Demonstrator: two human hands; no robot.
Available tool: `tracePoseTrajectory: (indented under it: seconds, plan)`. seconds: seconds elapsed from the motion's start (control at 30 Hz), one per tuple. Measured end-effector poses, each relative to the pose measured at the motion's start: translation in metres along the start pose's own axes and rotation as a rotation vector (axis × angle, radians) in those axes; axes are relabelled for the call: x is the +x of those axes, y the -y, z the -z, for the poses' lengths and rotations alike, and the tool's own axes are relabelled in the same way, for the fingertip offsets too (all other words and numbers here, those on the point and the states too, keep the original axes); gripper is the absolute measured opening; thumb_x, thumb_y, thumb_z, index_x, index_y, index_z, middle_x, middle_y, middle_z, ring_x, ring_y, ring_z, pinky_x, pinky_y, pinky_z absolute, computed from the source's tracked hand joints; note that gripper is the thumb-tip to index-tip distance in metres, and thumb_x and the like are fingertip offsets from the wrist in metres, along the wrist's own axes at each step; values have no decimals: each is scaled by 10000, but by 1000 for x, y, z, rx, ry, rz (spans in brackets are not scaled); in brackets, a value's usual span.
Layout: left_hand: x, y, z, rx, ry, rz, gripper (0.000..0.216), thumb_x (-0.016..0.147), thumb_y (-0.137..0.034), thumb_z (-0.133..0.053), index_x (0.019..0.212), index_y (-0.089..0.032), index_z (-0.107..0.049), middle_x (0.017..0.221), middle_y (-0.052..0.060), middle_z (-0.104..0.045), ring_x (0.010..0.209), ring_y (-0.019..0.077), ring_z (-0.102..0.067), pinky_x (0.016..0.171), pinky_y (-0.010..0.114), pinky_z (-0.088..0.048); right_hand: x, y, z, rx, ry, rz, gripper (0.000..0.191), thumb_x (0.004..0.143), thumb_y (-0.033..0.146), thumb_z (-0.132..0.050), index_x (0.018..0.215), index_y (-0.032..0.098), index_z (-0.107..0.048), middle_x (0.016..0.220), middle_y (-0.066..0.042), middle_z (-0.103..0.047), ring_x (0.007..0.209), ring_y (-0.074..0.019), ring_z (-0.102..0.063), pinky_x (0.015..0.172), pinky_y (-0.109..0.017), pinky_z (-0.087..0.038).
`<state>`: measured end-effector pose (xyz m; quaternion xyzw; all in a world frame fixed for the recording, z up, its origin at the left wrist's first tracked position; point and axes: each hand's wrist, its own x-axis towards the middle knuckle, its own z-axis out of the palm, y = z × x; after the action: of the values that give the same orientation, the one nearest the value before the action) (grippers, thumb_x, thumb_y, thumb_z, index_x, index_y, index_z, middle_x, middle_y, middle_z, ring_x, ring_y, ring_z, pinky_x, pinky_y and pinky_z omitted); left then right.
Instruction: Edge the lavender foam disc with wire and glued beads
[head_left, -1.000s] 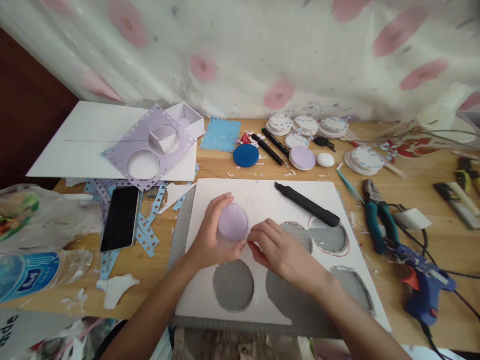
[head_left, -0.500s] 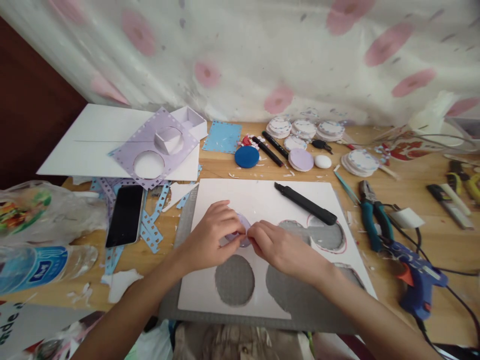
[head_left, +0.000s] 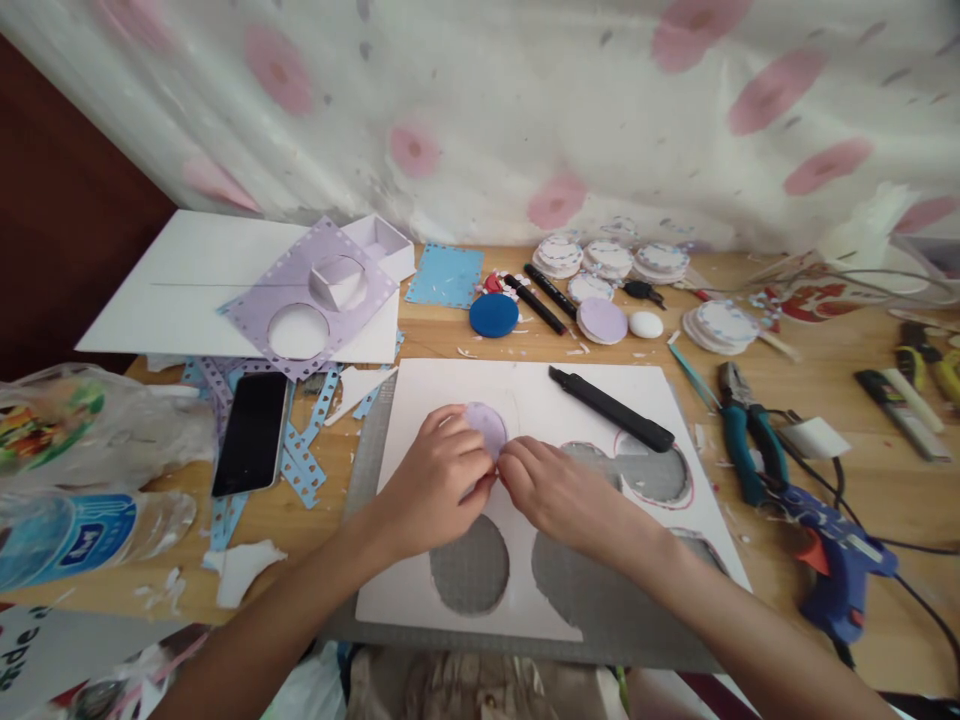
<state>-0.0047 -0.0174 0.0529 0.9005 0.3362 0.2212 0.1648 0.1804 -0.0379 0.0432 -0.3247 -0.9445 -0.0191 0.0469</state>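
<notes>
Hands meet over the middle of a white board, both busy with one small purple disc. The left hand curls around the disc from below and the side, thumb and fingers pressed on its lower edge, so the disc stands tilted with its pale face toward the camera. The right hand comes in from the other side, its fingertips pinched together at the disc's lower right rim, right where the left thumb ends; this looks like a two-handed hold that steadies a thin piece while its edge is worked. The disc sits just above the board, clear of the round holes cut in it nearer the person. The board lies on a grey mat, which shows through those holes and probably shields the table. A black cutter rests on the board's far side, within reach of the right hand, and pliers and a blue glue gun lie off to the right, well apart from the hands. A phone lies to the left among blue paper strips.
</notes>
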Motion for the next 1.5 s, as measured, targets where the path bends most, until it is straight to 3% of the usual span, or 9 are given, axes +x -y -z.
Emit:
tracePoseTrajectory:
  seconds: [0.3,0.73,0.8,0.87,0.97,1.2,1.3,1.4,1.5]
  plan:
    - [-4,-4,-5,29,0,90,180,822,-100,-540,657,-146,-597,659,1,-547,742,139,-506,1054,379,-355,2,-6,1,112,70,-55,112,846,43,-478,857,154,-484,876,-72,-539,833,-234,-524,667,-349,-491]
    - [-7,-3,-7,-87,-22,191,182,810,-108,-548,637,-161,-546,645,-14,-548,741,137,-535,1049,406,-345,4,-4,3,-17,-16,-16,147,843,33,-456,810,172,-491,766,-42,-523,686,-194,-519,499,-299,-456]
    - [-7,-4,-6,-144,-28,221,170,803,-105,-557,644,-166,-545,645,-22,-556,734,133,-541,1042,407,-346,3,-4,3,-31,-72,9,159,859,40,-431,802,172,-501,756,-42,-533,694,-192,-522,571,-320,-507]
    - [-8,-4,-5,-202,-36,260,162,799,-107,-568,651,-170,-546,646,-29,-563,733,130,-547,1029,402,-352,2,-5,0,-46,-155,48,192,884,50,-399,791,174,-513,761,-44,-555,735,-187,-534,766,-377,-542]
    - [-8,-4,-4,-269,-31,321,163,808,-130,-585,655,-173,-548,642,-43,-567,709,118,-552,1038,404,-336,1,-8,-8,-70,-285,95,239,909,63,-380,768,185,-528,766,-36,-589,813,-179,-554,1022,-458,-442]
    - [-8,-3,0,-315,48,335,142,820,-137,-578,687,-185,-572,651,-66,-587,675,100,-557,1064,412,-291,-4,-14,-14,-36,-493,107,142,891,84,-467,885,177,-575,858,-49,-665,936,-204,-568,1020,-475,-434]
    - [-9,-5,2,-287,1,331,129,829,-128,-567,717,-190,-588,661,-68,-576,685,93,-553,1078,397,-270,-8,-12,-12,85,-507,-20,140,870,90,-526,969,184,-558,914,-51,-673,944,-199,-568,922,-436,-465]
    - [-11,-10,4,-223,-91,305,138,847,-128,-542,738,-192,-599,661,-57,-564,706,99,-543,1092,399,-248,-14,-1,-10,376,-597,-352,131,847,130,-581,947,198,-532,882,-46,-634,878,-191,-567,789,-378,-470]
    - [-14,-18,4,-153,-178,279,151,864,-137,-525,746,-195,-600,661,-44,-569,710,112,-524,1089,418,-249,-16,17,-8,832,-607,-676,49,881,226,-560,924,208,-545,849,-34,-591,798,-165,-561,708,-312,-473]
